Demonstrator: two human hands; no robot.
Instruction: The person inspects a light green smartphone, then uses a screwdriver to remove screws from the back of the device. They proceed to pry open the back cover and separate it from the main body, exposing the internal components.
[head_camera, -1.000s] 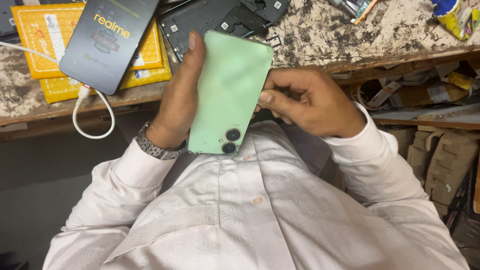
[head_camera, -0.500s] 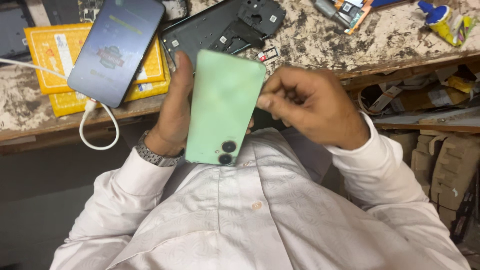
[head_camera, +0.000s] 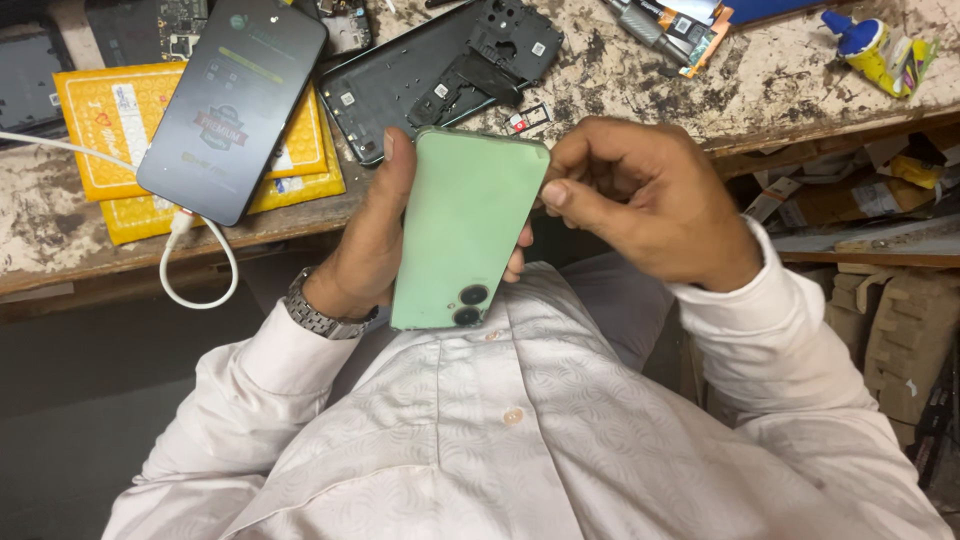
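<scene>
Phone work, centre of frame. Left hand (head_camera: 365, 235) cradles a mint-green smartphone with a glossy back and twin camera lenses (head_camera: 462, 232), thumb along its left edge, fingertips showing past its right edge; the back faces up, the lenses lie at the lower end, near the white shirt. Right hand (head_camera: 640, 200) is bunched, thumb tip pressed against the curled fingers at the phone's upper right edge. Whether it pinches something small there cannot be told.

On the speckled worn workbench (head_camera: 620, 90), upper frame: a small metal card tray (head_camera: 528, 118) just above the phone; a dark opened phone chassis with exposed frame (head_camera: 440, 75) beyond it. Upper left: a dark lit phone on a white cable (head_camera: 232, 105), lying on yellow padded envelopes (head_camera: 110, 135).

Judgement: the step looks like work on the side edge. Best done with the left grip firm and the phone kept over the lap, the right hand's force small and square to the edge, so nothing slips or scratches.
</scene>
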